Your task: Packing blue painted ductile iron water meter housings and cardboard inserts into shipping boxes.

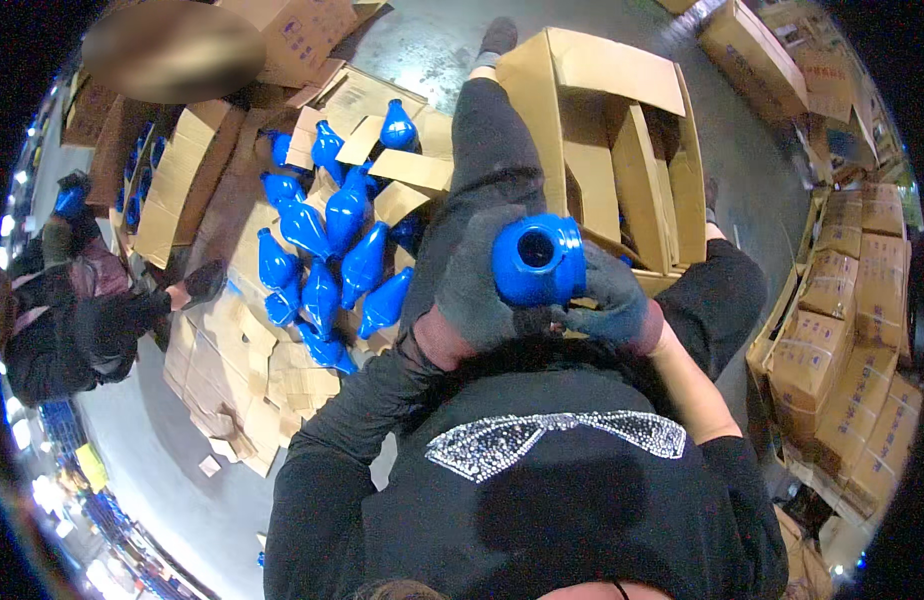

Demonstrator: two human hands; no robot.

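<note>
A glossy blue vase (pixel 574 262) is held up in front of my lap, its round dark mouth turned toward me. My left hand (pixel 474 285), in a dark grey glove with a reddish cuff, is wrapped round its left side. Against its right side and lower part closes my right hand (pixel 620 303), gloved the same way; some of its fingers are hidden behind the vase. Just beyond the vase an open cardboard box (pixel 622 75) stands between my legs, with upright cardboard dividers (pixel 642 165) inside.
To my left several similar blue vases (pixel 304 228) lie in a heap on flattened cardboard (pixel 242 365). Another person (pixel 82 310) sits at the far left near an open carton (pixel 182 190) holding blue pieces. Stacked cartons (pixel 812 370) line the right side.
</note>
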